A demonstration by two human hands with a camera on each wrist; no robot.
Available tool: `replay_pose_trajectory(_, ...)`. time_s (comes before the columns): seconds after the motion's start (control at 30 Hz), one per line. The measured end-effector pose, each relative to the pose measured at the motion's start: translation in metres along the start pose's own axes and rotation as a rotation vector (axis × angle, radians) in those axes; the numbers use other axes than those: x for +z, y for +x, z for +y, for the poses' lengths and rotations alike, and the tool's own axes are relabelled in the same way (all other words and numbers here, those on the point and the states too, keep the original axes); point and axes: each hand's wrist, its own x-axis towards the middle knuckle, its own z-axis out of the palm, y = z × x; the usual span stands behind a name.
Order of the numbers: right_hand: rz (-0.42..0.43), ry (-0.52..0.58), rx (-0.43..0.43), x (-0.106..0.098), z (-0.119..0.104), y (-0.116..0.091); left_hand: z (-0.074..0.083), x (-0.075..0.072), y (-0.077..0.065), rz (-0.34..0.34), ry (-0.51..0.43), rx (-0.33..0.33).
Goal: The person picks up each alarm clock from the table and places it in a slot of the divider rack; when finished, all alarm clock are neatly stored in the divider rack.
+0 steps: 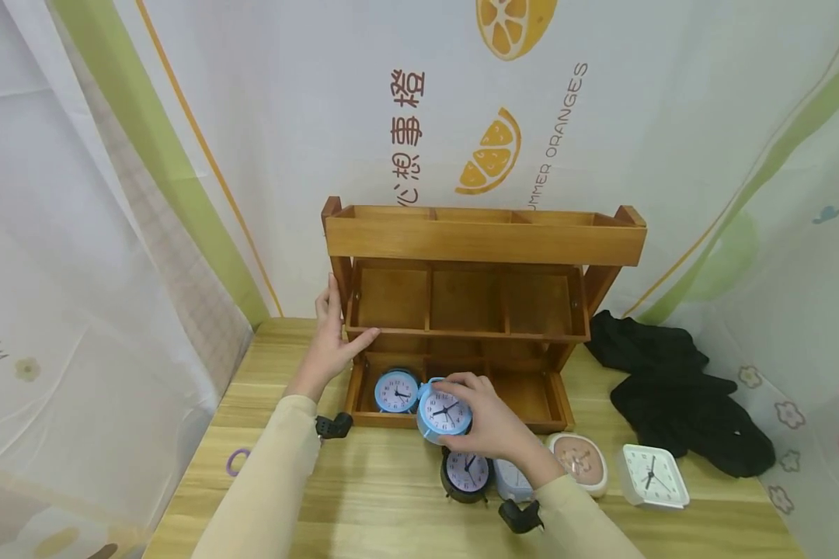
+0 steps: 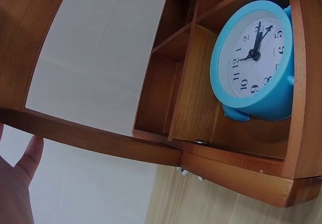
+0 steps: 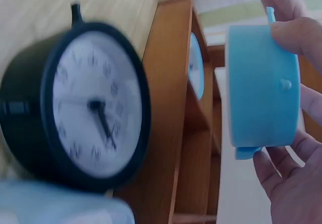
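A round blue alarm clock (image 1: pixel 443 413) is gripped by my right hand (image 1: pixel 485 415), thumb below and fingers over the top, just before the rack's lowest tray. In the right wrist view that clock (image 3: pixel 261 85) shows its side. A second blue alarm clock (image 1: pixel 395 391) stands in the left compartment of the lowest tray; its face fills part of the left wrist view (image 2: pixel 256 58). My left hand (image 1: pixel 332 345) rests against the left side of the wooden rack (image 1: pixel 485 242), thumb spread toward the middle tier. Its fingertips are partly hidden behind the upright.
On the table before the rack stand a black alarm clock (image 1: pixel 467 473), a pale blue clock (image 1: pixel 513 480) partly behind my right wrist, a cream-rimmed clock (image 1: pixel 579 463) and a white square clock (image 1: pixel 653 476). Black cloth (image 1: pixel 685 404) lies right; a purple ring (image 1: pixel 236 462) lies left.
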Motion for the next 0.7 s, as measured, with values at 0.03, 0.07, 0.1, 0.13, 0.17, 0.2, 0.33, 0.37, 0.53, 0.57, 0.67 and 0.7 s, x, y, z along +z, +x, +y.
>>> replay_pose_trajectory(0.03,0.002,0.014,0.006,-0.002,0.005,0.002,0.0,0.0,0.0,-0.001,0.0,-0.001)
replay_pose_trajectory(0.07,0.008,0.017,0.005,-0.003,0.01,0.003,0.0,0.0,0.0,-0.003,0.0,0.0)
replay_pose_trajectory(0.1,0.011,0.017,0.006,-0.004,0.015,0.005,-0.001,0.0,0.0,-0.005,0.0,0.002)
replay_pose_trajectory(0.13,0.017,0.017,0.004,-0.004,0.021,0.007,-0.001,0.0,0.0,-0.006,0.001,0.006)
replay_pose_trajectory(0.17,0.023,0.012,0.003,-0.005,0.026,0.009,-0.001,0.0,0.0,-0.007,0.003,0.008)
replay_pose_trajectory(0.2,0.029,0.011,0.006,-0.006,0.031,0.01,-0.001,0.0,0.0,-0.005,0.005,0.012)
replay_pose_trajectory(0.33,0.053,0.003,0.024,-0.008,0.048,0.018,-0.001,0.001,0.001,-0.001,0.003,0.022)
replay_pose_trajectory(0.37,0.055,0.0,0.037,-0.008,0.052,0.02,-0.002,0.001,0.002,0.0,0.002,0.023)
replay_pose_trajectory(0.53,0.042,-0.011,0.091,-0.006,0.069,0.028,-0.002,0.001,0.001,0.008,-0.001,0.04)
replay_pose_trajectory(0.57,0.038,-0.018,0.094,-0.005,0.071,0.029,-0.002,0.001,0.001,0.008,-0.002,0.041)
replay_pose_trajectory(0.67,0.021,-0.025,0.087,-0.003,0.076,0.03,-0.002,0.001,-0.001,0.007,-0.001,0.039)
replay_pose_trajectory(0.7,0.015,-0.029,0.085,-0.002,0.077,0.031,-0.002,0.001,-0.001,0.007,0.0,0.037)
